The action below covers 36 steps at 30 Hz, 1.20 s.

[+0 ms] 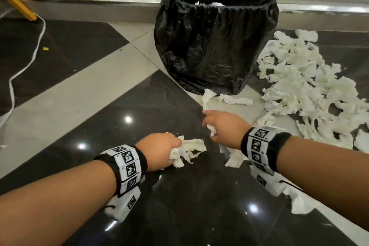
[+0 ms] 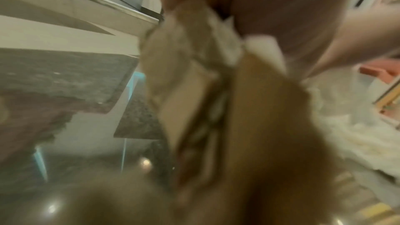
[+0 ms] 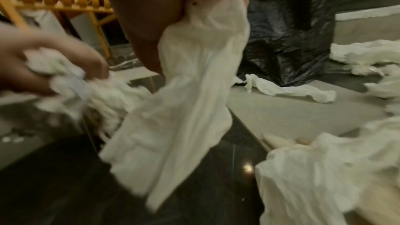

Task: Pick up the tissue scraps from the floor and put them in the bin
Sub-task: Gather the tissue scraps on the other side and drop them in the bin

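Our left hand (image 1: 159,151) squeezes a wad of tissue (image 1: 189,151). Our right hand (image 1: 223,126) pinches a long strip (image 3: 184,100). The bin (image 1: 215,46) stands straight ahead, nearer our right hand.

The glossy polished stone floor (image 1: 65,94) carries a bold geometric pattern of speckled black panels crossed by pale grey-beige bands. The crumpled, shiny plastic liner of the bin (image 1: 215,46), upper centre of the head view, is solid black. The torn, wrinkled paper tissue scraps (image 1: 299,90) at right are off-white. The wristbands (image 1: 127,166) are black, faced with white tiles of black square code patterns. At upper left, a slanted furniture leg (image 1: 18,4) is yellow-orange and a flat cord (image 1: 26,64) white.
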Each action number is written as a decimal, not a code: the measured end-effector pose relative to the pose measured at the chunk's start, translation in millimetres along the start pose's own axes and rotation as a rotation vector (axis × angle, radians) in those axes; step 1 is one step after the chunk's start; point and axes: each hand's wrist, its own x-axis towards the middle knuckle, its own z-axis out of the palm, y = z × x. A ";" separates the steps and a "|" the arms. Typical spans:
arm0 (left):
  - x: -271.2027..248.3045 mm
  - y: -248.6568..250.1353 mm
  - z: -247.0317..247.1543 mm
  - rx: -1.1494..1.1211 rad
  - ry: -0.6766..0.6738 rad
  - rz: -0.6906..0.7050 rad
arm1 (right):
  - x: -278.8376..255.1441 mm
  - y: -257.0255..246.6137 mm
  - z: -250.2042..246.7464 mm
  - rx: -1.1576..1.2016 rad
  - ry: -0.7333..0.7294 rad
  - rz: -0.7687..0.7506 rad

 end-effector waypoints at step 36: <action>170.0 62.3 -367.3 -0.475 0.940 -0.232 | -125.0 98.2 -183.1 0.428 0.798 0.400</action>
